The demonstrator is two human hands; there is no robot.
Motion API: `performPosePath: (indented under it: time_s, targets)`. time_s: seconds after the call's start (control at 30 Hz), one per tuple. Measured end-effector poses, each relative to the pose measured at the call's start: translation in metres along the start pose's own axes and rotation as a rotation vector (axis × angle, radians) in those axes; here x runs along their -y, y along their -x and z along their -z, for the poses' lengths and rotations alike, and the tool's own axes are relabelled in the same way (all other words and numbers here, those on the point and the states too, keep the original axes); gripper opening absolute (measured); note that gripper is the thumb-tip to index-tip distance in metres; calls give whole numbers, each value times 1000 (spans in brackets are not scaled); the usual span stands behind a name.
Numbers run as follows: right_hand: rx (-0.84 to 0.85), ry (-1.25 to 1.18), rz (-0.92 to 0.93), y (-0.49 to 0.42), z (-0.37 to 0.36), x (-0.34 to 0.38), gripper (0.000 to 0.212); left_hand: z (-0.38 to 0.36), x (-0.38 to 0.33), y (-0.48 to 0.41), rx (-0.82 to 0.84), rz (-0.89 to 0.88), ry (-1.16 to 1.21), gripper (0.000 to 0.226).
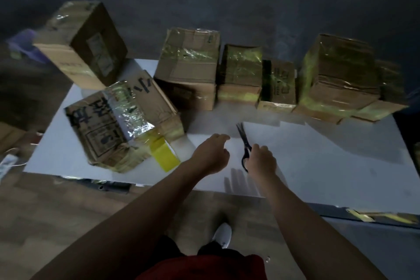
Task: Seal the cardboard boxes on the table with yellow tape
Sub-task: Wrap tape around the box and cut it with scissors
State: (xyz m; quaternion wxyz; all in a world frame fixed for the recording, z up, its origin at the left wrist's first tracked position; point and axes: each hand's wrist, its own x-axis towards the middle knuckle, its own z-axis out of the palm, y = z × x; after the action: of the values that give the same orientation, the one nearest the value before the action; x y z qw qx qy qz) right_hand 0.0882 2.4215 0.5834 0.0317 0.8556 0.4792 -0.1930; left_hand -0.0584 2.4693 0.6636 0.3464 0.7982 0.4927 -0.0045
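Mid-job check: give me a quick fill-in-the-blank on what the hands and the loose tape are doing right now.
1. The right hand holds the ____ by the handles.
2. The tape strip hanging off the tilted box is ____ in colour.
3. The left hand holds ____.

Missing words: scissors; yellow; nothing.

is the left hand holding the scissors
No, the right hand grips the scissors by their handles on the table, while the left hand is empty with relaxed fingers.
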Motion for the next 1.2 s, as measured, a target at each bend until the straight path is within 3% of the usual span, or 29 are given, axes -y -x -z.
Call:
performPosePath:
  time_s: [0.1, 0.27, 0.43, 0.67, 0.8, 1.03, 1.2]
  targets:
    - [108, -77, -10, -3, 5, 13, 31, 7, 12, 5, -36, 5, 1, 45]
    - [279, -499, 227, 0, 19, 47, 13, 27, 32, 15, -228, 40, 95, 38]
    - [406, -791, 339, 5, 34, 92, 31, 50, 63, 32, -451, 60, 133, 24]
    - [391, -713, 543, 9, 43, 135, 29, 72, 102, 57, -633, 173, 132, 12]
    - [436, -692, 628, 9, 50, 146, 33, 67, 126, 67, -626, 238, 123, 13]
    - [476, -498, 652, 3, 70, 152, 33, 75, 158, 66, -655, 133, 58, 8]
    - [519, -355, 675, 1, 89, 157, 23, 69, 168, 74, -665, 241, 55, 20]
